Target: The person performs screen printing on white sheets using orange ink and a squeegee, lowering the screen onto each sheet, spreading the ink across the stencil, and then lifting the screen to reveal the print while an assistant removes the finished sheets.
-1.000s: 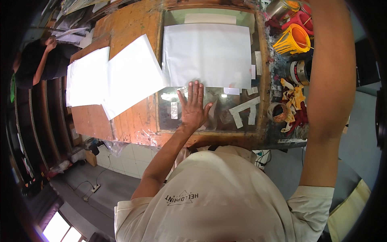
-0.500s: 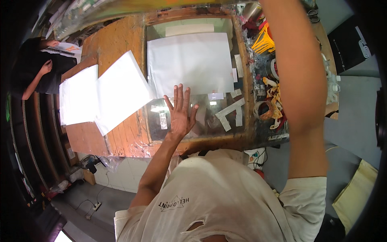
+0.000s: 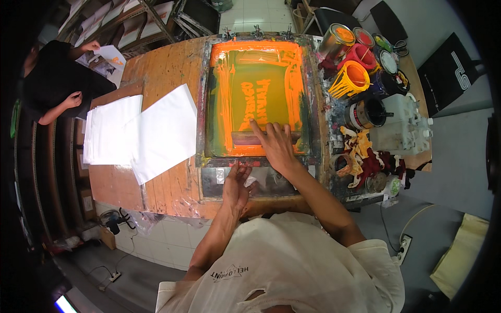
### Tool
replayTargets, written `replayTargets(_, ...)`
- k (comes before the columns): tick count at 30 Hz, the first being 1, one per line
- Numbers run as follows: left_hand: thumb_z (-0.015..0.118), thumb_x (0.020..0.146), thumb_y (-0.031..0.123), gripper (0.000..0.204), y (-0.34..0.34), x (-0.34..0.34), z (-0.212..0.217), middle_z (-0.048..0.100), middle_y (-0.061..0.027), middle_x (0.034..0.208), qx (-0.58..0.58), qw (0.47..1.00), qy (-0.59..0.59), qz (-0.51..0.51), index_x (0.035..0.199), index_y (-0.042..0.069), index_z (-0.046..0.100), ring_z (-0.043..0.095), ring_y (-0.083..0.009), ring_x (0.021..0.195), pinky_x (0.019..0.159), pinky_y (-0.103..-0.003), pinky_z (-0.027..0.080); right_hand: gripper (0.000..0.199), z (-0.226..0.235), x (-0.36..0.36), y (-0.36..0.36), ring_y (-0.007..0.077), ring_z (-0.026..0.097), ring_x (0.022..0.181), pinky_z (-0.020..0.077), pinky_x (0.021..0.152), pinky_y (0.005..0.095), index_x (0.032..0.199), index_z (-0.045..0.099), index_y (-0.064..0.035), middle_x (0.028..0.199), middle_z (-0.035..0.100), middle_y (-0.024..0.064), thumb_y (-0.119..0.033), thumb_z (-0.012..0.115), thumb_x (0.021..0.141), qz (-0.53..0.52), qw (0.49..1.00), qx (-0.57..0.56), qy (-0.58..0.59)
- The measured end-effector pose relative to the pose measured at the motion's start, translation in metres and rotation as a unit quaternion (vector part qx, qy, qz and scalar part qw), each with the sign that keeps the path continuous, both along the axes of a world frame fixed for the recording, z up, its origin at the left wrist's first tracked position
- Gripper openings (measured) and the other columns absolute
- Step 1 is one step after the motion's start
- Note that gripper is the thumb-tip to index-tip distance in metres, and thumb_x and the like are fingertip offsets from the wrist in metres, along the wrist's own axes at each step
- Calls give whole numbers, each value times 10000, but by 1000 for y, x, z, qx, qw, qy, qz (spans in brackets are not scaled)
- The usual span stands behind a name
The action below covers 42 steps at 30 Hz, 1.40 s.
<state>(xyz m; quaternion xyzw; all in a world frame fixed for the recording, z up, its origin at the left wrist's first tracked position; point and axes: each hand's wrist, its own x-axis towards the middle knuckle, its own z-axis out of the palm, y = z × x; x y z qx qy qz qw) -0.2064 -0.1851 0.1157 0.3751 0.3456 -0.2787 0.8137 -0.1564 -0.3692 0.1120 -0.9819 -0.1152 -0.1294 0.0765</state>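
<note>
White sheets (image 3: 162,138) lie on the desk (image 3: 169,194), left of the framed screen (image 3: 253,74), which bears orange ink. At the screen's near edge, the left hand (image 3: 237,188) has its fingertips against the frame; its grip cannot be told. Across the screen's near end lies the squeegee (image 3: 243,138), held by the right hand (image 3: 279,148), index finger extended. Right of the screen stands a drip-streaked yellow pot (image 3: 340,86).

Beyond my right hand (image 3: 279,146), the flat orange-smeared green mesh (image 3: 250,70) leaves me room forward until small dark metal clamps (image 3: 257,32) rise at its far edge. Leftward, loose white paper sheets (image 3: 169,135) crowd the dark rectangular frame (image 3: 204,115). Rightward, a yellow-dripped orange bucket (image 3: 339,83) and crumpled stained rags (image 3: 360,143) block my way.
</note>
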Motion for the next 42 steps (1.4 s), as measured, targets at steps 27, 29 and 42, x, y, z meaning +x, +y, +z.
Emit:
replayTargets(27,631,1015,415,270,3,0,-26,628,-40,1182,25,999,42,18,1093,158,606,533,-247,1309,1073,-562,336,825,-39,270,-59,280,589,1123,305,1039,624,1556,429,-232,1109,620,93,-20,756,829,-21,999,7,39)
replayTargets(29,628,1018,408,239,5,-2,-30,641,-36,1167,25,999,36,21,1064,174,618,550,-247,1281,1064,-543,351,797,-36,270,-60,284,590,1121,341,966,566,1547,439,-227,1093,623,102,10,718,839,-27,998,18,52)
replayTargets(42,749,951,207,219,10,7,14,689,-117,1082,4,997,-80,22,1007,107,561,665,-259,1084,1050,-467,454,767,30,24,4,260,551,986,321,933,537,1523,487,-201,952,516,69,41,636,811,52,998,39,-10)
